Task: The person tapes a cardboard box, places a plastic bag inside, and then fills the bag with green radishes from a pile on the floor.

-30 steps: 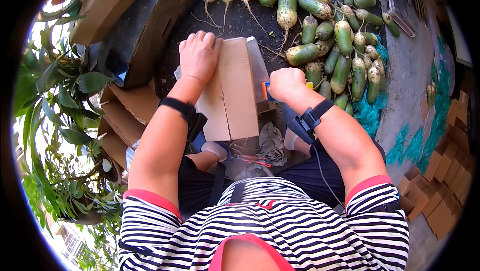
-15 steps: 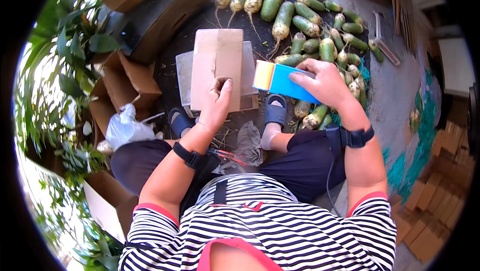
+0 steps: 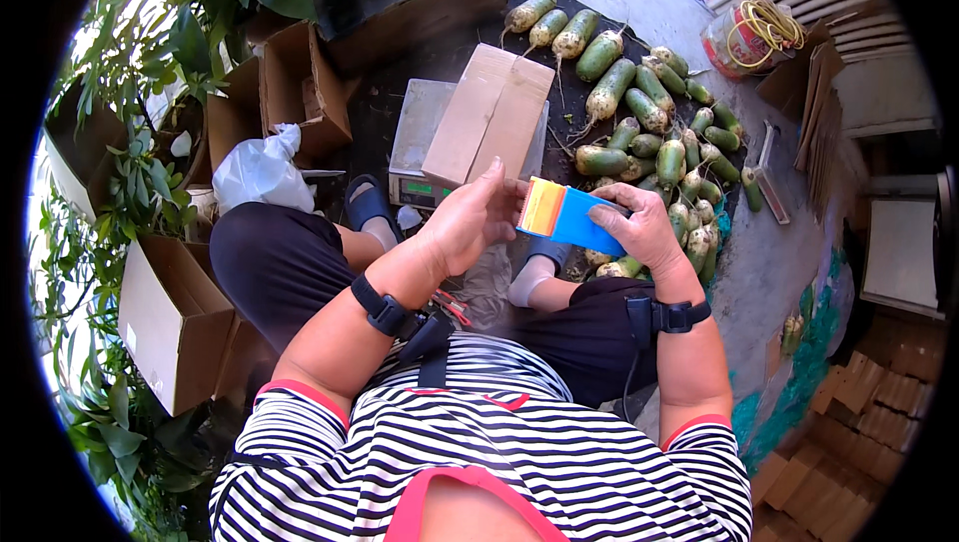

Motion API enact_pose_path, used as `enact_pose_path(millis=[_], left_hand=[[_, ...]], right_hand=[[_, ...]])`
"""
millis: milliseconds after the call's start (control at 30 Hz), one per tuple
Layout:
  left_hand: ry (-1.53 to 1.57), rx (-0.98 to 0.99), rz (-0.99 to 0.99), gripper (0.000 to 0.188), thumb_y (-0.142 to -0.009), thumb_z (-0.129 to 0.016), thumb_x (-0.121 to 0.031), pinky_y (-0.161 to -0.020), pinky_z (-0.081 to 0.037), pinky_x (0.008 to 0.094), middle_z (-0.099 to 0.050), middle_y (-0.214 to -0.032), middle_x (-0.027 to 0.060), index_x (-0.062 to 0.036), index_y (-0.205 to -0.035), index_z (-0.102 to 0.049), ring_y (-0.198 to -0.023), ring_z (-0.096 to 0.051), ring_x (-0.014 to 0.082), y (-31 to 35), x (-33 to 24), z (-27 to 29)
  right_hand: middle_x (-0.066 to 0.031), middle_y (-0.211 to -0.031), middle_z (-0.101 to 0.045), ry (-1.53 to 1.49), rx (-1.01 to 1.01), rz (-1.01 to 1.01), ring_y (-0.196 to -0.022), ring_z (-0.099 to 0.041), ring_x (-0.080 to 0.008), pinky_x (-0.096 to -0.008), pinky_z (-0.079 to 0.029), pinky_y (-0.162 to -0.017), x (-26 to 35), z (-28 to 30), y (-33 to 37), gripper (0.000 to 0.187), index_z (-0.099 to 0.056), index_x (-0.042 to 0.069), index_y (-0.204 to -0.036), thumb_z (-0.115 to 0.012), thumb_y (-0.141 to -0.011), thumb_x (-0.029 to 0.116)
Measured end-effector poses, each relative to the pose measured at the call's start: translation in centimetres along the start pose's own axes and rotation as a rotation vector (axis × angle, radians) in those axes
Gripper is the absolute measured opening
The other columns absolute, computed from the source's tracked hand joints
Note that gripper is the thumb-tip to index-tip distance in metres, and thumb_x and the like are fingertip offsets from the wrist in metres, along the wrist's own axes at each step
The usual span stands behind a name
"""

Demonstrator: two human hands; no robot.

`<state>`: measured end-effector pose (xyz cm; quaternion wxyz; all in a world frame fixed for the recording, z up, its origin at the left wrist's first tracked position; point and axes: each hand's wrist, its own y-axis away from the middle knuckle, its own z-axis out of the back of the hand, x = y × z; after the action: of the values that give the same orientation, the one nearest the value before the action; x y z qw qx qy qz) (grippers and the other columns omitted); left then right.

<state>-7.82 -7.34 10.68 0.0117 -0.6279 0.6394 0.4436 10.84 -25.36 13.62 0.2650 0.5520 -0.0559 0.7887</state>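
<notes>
My right hand [image 3: 642, 229] grips a flat blue object with a yellow and orange end [image 3: 569, 216], thumb on top; its exact kind does not show. Close to the yellow end is my left hand [image 3: 470, 217], its fingers stretched out and the thumb raised. Some left fingertips pass near or behind that end, so contact is unclear. Just beyond my left hand, a closed cardboard box [image 3: 489, 114] lies tilted across a scale [image 3: 412, 147] with a lit green display.
Many green radishes [image 3: 605, 88] lie on the dark mat to the right. Open cardboard boxes [image 3: 303, 87] and a white plastic bag [image 3: 264, 172] stand at left by leafy plants [image 3: 120, 142]. A bucket with a coiled yellow hose [image 3: 744, 37] is far right, stacked cardboard [image 3: 829, 422] lower right.
My left hand has come off the cardboard box and moved right to the yellow end of the blue object. The view has shifted, and the box now sits angled on the scale.
</notes>
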Motion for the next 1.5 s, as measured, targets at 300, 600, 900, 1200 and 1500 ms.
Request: enact_pose_path(millis=[300, 600, 900, 1200, 1500], left_hand=[[-0.005, 0.076, -0.065, 0.063, -0.103, -0.031, -0.056, -0.089, -0.043, 0.0339, -0.060, -0.120, 0.0073, -0.0043, -0.128, -0.057, -0.104, -0.054, 0.0170, 2.8, -0.5, 1.1], [0.205, 0.123, 0.074, 0.067, -0.102, -0.030, -0.058, -0.083, -0.044, 0.0324, -0.065, -0.113, 0.0078, -0.0025, -0.120, -0.062, -0.096, -0.057, 0.0183, 2.3, -0.9, 4.9], [0.077, -0.304, -0.040, 0.016, -0.097, -0.061, -0.019, -0.068, -0.048, 0.0245, -0.069, -0.093, 0.0026, -0.0049, -0.104, -0.061, -0.081, -0.064, 0.0097, -0.9, 2.0, 4.5], [-0.188, -0.525, -0.101, 0.015, -0.092, -0.063, -0.016, -0.057, -0.042, 0.0275, -0.057, -0.074, -0.0001, -0.0018, -0.097, -0.063, -0.062, -0.050, 0.0094, -3.3, -7.1, 15.8], [-0.666, -0.684, -0.230, 0.040, -0.086, -0.073, -0.028, -0.079, -0.050, 0.0331, -0.069, -0.098, 0.0140, 0.0069, -0.104, -0.067, -0.086, -0.062, 0.0187, -11.6, -2.2, 18.7]], right_hand=[[-0.0057, -0.088, -0.071, 0.129, -0.064, 0.052, -0.079, -0.063, -0.0106, -0.0269, -0.051, -0.073, 1.2, -2.0, -0.8, 0.035, -0.070, -0.003, -0.102, -0.077, -0.079, 0.023], [-0.0086, -0.089, -0.070, -0.024, 0.036, -0.002, -0.081, -0.064, -0.0113, -0.0277, -0.052, -0.074, 0.0, -3.4, -2.1, 0.035, -0.069, -0.006, -0.101, -0.075, -0.082, 0.023], [-0.0095, -0.091, -0.071, 0.092, 0.099, -0.080, -0.083, -0.063, -0.0111, -0.0260, -0.051, -0.077, 0.0, -4.6, -2.9, 0.036, -0.068, -0.006, -0.104, -0.076, -0.082, 0.022], [-0.0093, -0.083, -0.071, 0.222, -0.083, -0.111, -0.076, -0.063, -0.0107, -0.0275, -0.053, -0.073, -2.1, -1.1, -4.0, 0.031, -0.071, -0.005, -0.097, -0.077, -0.079, 0.020], [-0.0119, -0.088, -0.072, 0.275, -0.029, -0.152, -0.080, -0.066, -0.0141, -0.0302, -0.053, -0.075, -8.5, -2.4, -7.1, 0.035, -0.070, -0.002, -0.102, -0.077, -0.080, 0.024]])
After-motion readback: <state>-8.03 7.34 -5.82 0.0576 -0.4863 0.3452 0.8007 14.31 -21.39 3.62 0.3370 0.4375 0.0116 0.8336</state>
